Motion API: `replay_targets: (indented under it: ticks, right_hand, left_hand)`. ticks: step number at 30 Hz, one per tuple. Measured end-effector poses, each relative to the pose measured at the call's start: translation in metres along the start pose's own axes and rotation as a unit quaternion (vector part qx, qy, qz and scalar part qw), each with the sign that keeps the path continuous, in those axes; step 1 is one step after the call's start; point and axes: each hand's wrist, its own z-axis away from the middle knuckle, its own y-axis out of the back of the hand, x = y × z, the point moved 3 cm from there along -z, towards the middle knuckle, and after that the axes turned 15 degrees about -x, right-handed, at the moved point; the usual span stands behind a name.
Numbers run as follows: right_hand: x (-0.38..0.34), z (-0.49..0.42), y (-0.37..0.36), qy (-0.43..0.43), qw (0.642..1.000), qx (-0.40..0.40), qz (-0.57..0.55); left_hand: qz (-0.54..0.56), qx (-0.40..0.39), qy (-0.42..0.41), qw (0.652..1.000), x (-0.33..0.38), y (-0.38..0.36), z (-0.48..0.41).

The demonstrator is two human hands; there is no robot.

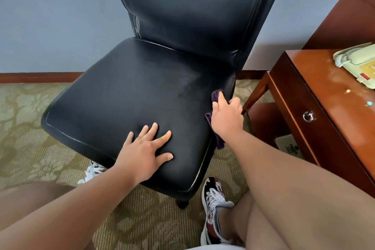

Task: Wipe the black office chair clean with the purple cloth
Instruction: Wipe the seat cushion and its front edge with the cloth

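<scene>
My right hand grips purple cloth against black office chair seat's right edge; left hand flat, fingers spread, on seat front.

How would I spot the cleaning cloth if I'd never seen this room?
Find the black chair in the middle, then its seat's right edge, beside the wooden desk. The purple cloth is bunched under the right hand there, the only purple thing around.

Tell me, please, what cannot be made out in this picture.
Head view: purple cloth, mostly covered by the right hand.
Head view: black office chair, backrest top cut off by the upper edge; legs mostly hidden under the seat.
Head view: telephone, cut off by the right edge.
</scene>
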Motion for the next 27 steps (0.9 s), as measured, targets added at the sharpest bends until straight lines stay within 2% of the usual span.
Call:
replay_targets:
  ticks: [2,8,16,21,27]
  right_hand:
    - [-0.001,0.003,-0.001,-0.020,0.999,-0.010,-0.025]
    - [-0.005,0.057,-0.012,-0.039,0.998,-0.054,0.002]
    - [0.003,0.118,-0.030,-0.045,0.996,-0.077,0.029]
    - [0.000,0.096,-0.023,-0.036,0.997,-0.056,0.029]
    - [0.001,0.020,-0.001,-0.028,0.999,-0.008,0.019]
  left_hand:
    - [-0.014,0.004,0.010,1.000,0.003,-0.002,-0.002]
    - [-0.080,0.029,0.033,0.996,0.013,-0.007,-0.005]
    - [-0.073,0.027,0.027,0.997,0.023,-0.003,-0.007]
    - [-0.052,0.032,0.016,0.998,0.016,-0.003,-0.006]
    - [-0.038,0.041,0.006,0.998,0.012,-0.003,-0.002]
